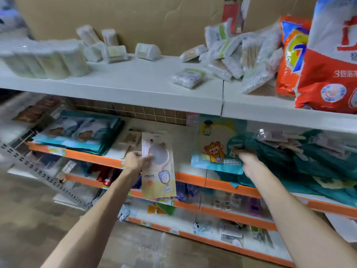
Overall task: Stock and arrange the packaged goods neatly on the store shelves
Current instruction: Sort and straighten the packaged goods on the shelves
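Now the left hand pinches a flat carded pack by its left edge and holds it upright in front of the orange-edged shelf. The right hand reaches into the heap of teal packs on its right side. Its fingers are blurred, so I cannot tell if they grip something or only push.

To do this step well, I think the right hand should first press the heap flat and open a free place. The left hand can then lay the carded pack face up, with its edge along the shelf front.

Counted:
- one carded pack, in the left hand
- one cartoon pack, just left of the right hand
- two detergent bags, high above the right hand

The teal packs are too blurred to count.
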